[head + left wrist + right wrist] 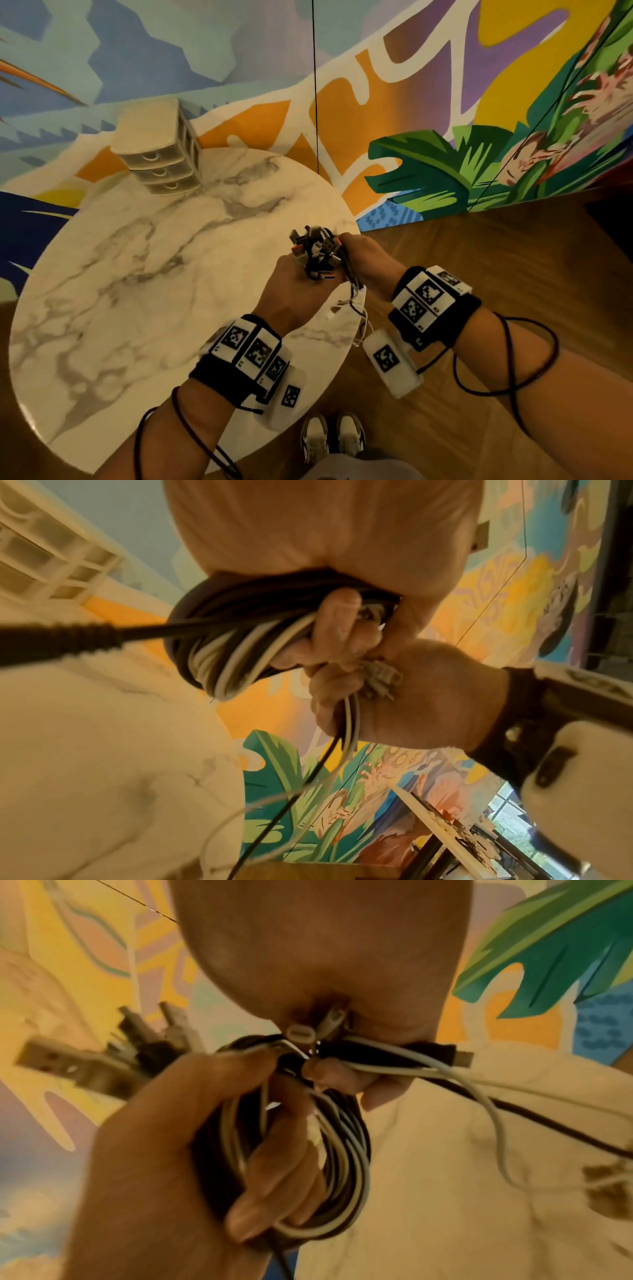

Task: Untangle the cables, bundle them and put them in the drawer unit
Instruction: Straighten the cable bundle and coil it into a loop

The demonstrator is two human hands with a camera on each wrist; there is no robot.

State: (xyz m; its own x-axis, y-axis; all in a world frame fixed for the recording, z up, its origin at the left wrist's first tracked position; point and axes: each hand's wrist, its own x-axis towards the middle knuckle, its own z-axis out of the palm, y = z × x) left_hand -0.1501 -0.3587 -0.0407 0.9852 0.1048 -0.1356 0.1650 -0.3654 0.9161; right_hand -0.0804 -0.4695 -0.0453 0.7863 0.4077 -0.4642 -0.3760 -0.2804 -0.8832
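Observation:
A coil of black and white cables (317, 255) hangs above the right edge of the round marble table (137, 274). My left hand (294, 291) grips the coil (342, 1164), its fingers (274, 1164) threaded through the loops. My right hand (366, 253) pinches the loose cable ends (347, 718) beside the coil (222, 642), and the thin tails (358, 308) dangle below it. Several USB plugs (68, 1064) stick out of the bundle. The beige three-drawer unit (161, 150) stands at the table's far edge, with every drawer closed.
A painted mural wall (445, 102) runs behind the table. Wooden floor (479, 257) lies to the right, and my white shoes (332, 438) are at the table's near edge. Black sensor leads (513, 359) wind round both forearms.

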